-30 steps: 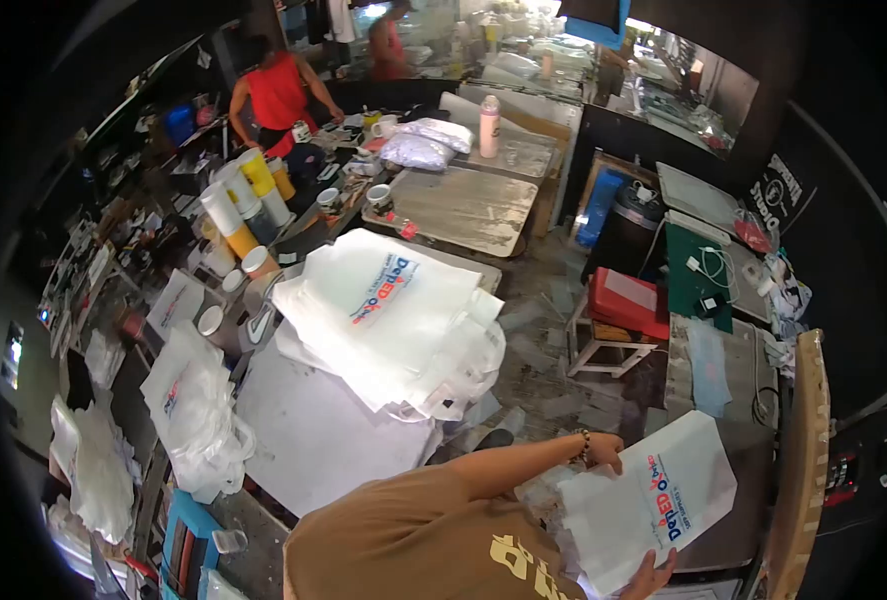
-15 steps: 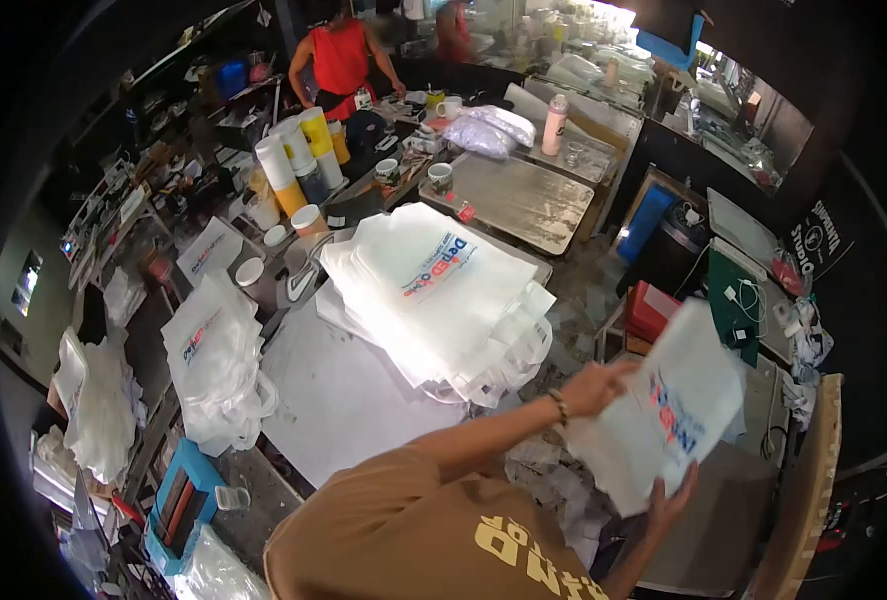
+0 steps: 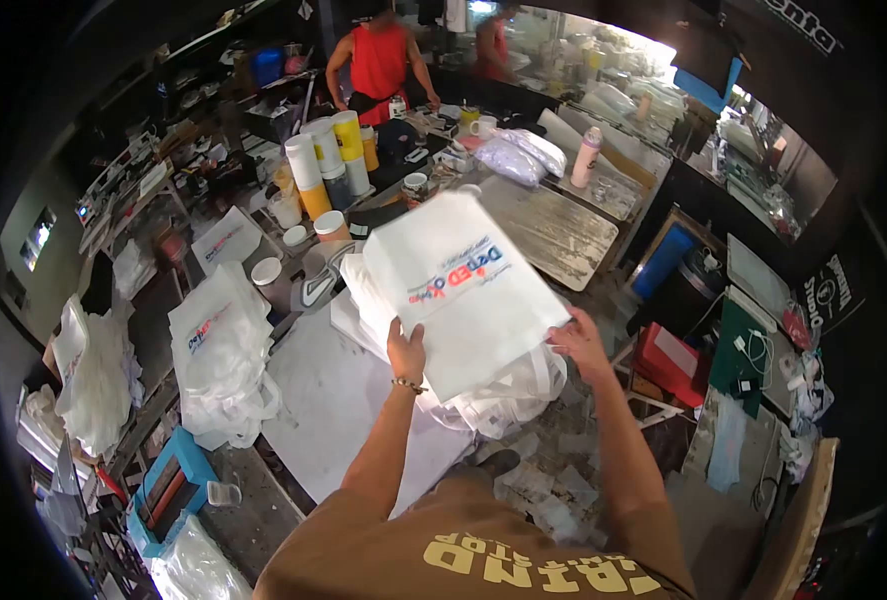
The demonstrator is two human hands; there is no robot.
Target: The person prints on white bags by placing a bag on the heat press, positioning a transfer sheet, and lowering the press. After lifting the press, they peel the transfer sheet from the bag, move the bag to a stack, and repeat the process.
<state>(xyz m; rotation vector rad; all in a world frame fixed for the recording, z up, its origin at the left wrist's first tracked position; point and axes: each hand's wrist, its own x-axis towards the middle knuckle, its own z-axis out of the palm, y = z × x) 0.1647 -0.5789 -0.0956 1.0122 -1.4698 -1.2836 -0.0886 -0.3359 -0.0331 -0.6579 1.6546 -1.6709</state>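
A white fabric bag [image 3: 473,318] with blue and red "DepED" lettering is spread between my two hands. My left hand [image 3: 406,350], with a bracelet at the wrist, grips its near left edge. At the right corner, the fingers of my right hand [image 3: 576,343] close on the bag's edge. Under it lies a pile of similar white bags [image 3: 511,398], mostly covered, with loose handles sticking out toward me. The pile rests on a pale grey sheet [image 3: 328,400] on the table.
More printed bags [image 3: 221,345] are heaped on the left, another bunch [image 3: 95,375] farther out. Stacked cups [image 3: 313,185] and tubs stand behind. A metal-topped table [image 3: 553,235] holds a pink bottle [image 3: 585,158]. A red box [image 3: 668,362] sits right. A person in red [image 3: 378,70] stands at the back.
Both hands have carried the printed bag from the right side over to the pile, turning it flatter. My body and view have swung left to face the table.
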